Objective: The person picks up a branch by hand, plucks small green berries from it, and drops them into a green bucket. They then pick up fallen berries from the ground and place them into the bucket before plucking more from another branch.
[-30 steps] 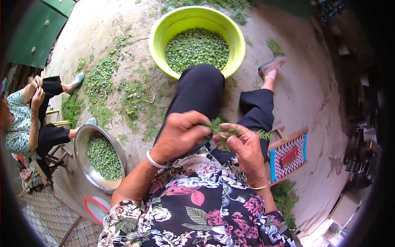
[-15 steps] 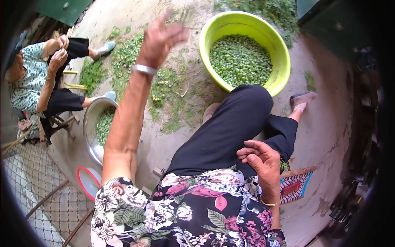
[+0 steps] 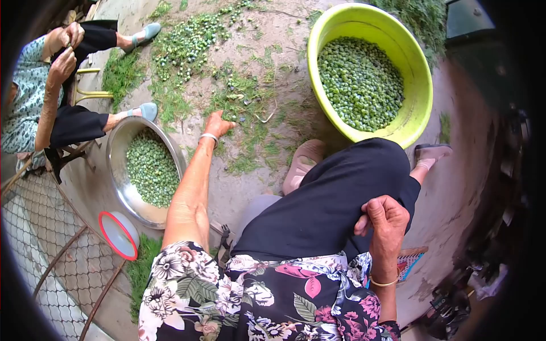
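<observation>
My left hand (image 3: 217, 125), with a pale bangle at the wrist, reaches down to the ground and touches a patch of feathery green sprigs (image 3: 236, 96). Most of its fingers are bent out of sight, and one digit points right. My right hand (image 3: 388, 220) is curled closed above my lap, with nothing visible in it. Ahead of my knee stands a yellow-green tub (image 3: 418, 122) partly filled with small round green pods or berries (image 3: 361, 82). More of them lie in a steel basin (image 3: 118, 170) left of my left forearm, and loose on the ground (image 3: 190, 45).
At the left, a seated person (image 3: 34, 108) holds both hands together near the chest. A red-rimmed bowl (image 3: 133, 250) stands beside wire mesh (image 3: 40, 238). Cut greenery (image 3: 424, 23) is heaped behind the tub, and a woven seat (image 3: 406, 264) shows by my right wrist.
My left hand has dropped from raised and blurred beside the tub to the sprigs on the ground. My right hand's fingers have curled in more. The whole view has shifted.
</observation>
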`<state>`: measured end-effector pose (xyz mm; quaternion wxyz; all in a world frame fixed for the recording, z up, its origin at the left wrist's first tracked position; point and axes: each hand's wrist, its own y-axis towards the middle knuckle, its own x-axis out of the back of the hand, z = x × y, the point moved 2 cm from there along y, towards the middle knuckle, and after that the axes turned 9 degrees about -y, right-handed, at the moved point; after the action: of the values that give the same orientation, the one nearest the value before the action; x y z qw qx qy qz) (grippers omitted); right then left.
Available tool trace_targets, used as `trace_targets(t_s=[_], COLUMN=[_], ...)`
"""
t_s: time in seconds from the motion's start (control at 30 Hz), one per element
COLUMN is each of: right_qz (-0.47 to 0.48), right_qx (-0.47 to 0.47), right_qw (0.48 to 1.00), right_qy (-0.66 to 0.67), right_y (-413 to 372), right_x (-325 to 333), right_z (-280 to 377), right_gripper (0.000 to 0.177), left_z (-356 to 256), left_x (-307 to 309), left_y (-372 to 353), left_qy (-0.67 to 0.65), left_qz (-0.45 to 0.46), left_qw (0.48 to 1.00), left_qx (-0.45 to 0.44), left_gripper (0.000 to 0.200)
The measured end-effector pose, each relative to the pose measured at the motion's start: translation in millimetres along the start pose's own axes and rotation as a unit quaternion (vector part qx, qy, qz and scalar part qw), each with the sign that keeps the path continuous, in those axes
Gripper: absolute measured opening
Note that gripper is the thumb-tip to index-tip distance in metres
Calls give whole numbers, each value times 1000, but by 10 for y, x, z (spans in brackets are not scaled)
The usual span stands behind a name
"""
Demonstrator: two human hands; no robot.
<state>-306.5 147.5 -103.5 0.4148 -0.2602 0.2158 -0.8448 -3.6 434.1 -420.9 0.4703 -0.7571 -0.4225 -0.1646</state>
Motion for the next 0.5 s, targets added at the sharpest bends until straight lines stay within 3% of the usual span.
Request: trace_targets(t_s=[0.17,0.23,0.3,0.37,0.4,0.43,0.5], right_qz=[-7,-12,-15,-29,-22,-27,-30], right_qx=[-12,-13,-11,-8,-4,0,8], right_qw=[999,999,999,999,999,999,998], right_qy=[-30,-31,-30,-40,-38,-42,-46], right_y=[53,75,55,74,88,90,88], right_x=[-132,-170,-191,-221,-245,-251,-249], right_z=[169,183,229,222,224,220,207], right_gripper=[25,25,26,25,25,25,25], left_z=[165,200,227,283,279,320,422], left_x=[-236,-325,-361,-380,-372,-373,-442], left_y=[18,53,0,-67,-155,-231,-366], left_qy=[-40,-66,-95,-118,-138,-136,-436], left_qz=[4,-48,-54,-134,-189,-195,-139], left_qw=[999,993,991,984,971,970,885], left_qx=[29,85,73,-9,-50,-48,90], left_gripper=[82,84,82,76,58,58,42])
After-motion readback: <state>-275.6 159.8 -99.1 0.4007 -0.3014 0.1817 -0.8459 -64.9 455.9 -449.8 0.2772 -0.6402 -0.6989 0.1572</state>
